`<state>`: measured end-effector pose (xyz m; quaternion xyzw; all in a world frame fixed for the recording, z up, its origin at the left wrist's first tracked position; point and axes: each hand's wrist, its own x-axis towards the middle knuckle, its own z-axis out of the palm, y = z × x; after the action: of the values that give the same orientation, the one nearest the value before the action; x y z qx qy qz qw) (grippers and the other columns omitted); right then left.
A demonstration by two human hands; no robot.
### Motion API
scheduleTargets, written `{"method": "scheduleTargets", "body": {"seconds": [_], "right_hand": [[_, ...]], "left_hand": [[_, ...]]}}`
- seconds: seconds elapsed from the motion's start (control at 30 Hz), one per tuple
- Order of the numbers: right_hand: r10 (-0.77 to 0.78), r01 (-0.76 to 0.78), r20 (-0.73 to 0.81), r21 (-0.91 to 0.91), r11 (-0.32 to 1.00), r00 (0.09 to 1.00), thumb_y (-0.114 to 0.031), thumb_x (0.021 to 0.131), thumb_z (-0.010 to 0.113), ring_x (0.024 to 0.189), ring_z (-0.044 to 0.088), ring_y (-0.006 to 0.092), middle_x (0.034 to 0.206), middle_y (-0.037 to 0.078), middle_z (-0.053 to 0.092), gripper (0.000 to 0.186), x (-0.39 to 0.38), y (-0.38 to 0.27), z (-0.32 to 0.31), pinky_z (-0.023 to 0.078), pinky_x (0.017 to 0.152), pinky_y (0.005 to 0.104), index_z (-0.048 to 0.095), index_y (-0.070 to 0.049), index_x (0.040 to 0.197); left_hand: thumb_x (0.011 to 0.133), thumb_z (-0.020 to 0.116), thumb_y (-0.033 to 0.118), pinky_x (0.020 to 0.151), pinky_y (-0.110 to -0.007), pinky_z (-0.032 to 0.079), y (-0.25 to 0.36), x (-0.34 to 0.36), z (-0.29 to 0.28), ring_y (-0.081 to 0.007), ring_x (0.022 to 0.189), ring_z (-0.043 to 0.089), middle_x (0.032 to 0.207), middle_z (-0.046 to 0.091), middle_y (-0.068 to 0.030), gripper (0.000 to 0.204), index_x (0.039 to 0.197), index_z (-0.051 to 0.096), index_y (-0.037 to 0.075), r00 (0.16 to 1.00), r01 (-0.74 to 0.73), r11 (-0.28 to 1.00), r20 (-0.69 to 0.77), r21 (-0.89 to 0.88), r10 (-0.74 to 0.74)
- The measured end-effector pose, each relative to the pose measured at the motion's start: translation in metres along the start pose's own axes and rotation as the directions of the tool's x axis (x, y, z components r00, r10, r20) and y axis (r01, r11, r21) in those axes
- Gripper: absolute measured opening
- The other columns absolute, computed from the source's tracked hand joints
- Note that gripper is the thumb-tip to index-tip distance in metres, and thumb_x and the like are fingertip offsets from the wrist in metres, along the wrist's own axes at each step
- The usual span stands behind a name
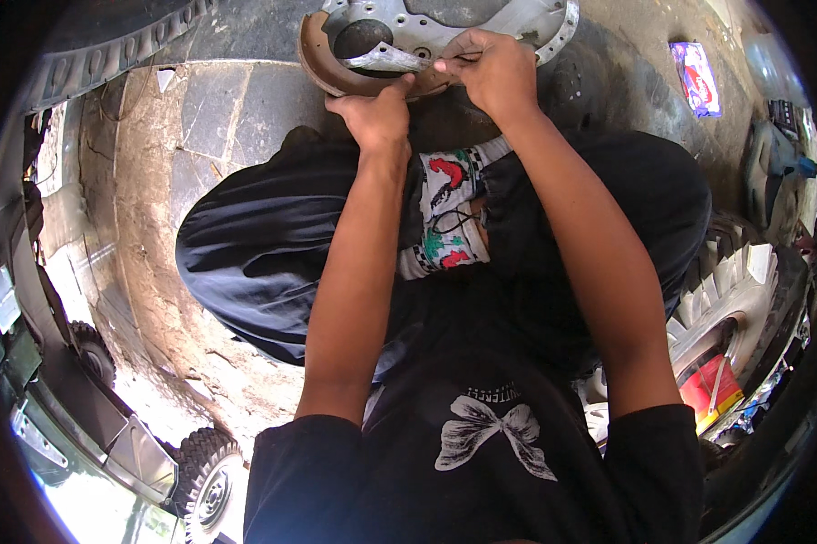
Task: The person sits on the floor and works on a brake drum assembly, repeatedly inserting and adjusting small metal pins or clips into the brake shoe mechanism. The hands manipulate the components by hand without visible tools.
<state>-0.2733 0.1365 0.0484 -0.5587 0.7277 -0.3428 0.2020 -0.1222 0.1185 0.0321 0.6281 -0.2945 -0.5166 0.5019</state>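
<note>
**Two-handed work at a curved brown piece [316, 53]**

We start at the left hand [370, 116], which grasps the lower rim of the curved piece, thumb laid over the top and the other fingers largely hidden. The right hand [503, 77] bends in just beside it, its fingertips near the piece's right end; they overlap too much for us to tell whether they pinch something or only press.

The piece, which looks to us like a brake shoe, lies just ahead of the left hand, curving forward on its left. Directly beyond both hands sits a grey metal plate [437, 36] with holes through it.

We judge the step in hand to be close handwork where piece and plate meet, though we cannot say whether they are being joined or parted. The next move calls for a steady left grasp and fine control from the right fingertips.

Just behind the hands, toward the body, we see a patterned sock [449, 172]. A purple packet [696, 80] lies well to the right of the right hand; a large tyre [123, 45] is well to the left of the left hand, slightly ahead.
</note>
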Motion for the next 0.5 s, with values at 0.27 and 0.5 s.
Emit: {"method": "scheduleTargets", "body": {"seconds": [0.27, 0.5], "right_hand": [[0.009, -0.009, -0.005, 0.051, 0.999, 1.000, -0.020, 0.081, 0.092, 0.085, 0.080, 0.0177, 0.087, 0.007, 0.082, 0.022, -0.008, 0.001, 0.000, 0.059, 0.076, 0.0314, 0.079, -0.006, 0.093], [0.016, -0.017, 0.017, 0.097, 0.995, 1.000, -0.023, 0.082, 0.092, 0.081, 0.080, 0.0192, 0.086, 0.008, 0.081, 0.023, -0.008, -0.001, -0.001, 0.059, 0.075, 0.0320, 0.080, -0.007, 0.092]], "left_hand": [[0.076, 0.085, -0.012, 0.124, -0.045, 0.038, 0.007, -0.005, -0.001, -0.0350, 0.141, 0.049, 0.152, 0.045, -0.0283, 0.099, 0.147, 0.015, -0.012, 1.000, 0.020, 1.000, 0.003, -0.003, -0.020], [0.076, 0.087, -0.010, 0.123, -0.044, 0.038, 0.000, -0.002, -0.007, -0.0339, 0.140, 0.050, 0.151, 0.045, -0.0280, 0.101, 0.147, 0.016, -0.013, 1.000, -0.004, 0.999, -0.002, 0.037, 0.004]]}}
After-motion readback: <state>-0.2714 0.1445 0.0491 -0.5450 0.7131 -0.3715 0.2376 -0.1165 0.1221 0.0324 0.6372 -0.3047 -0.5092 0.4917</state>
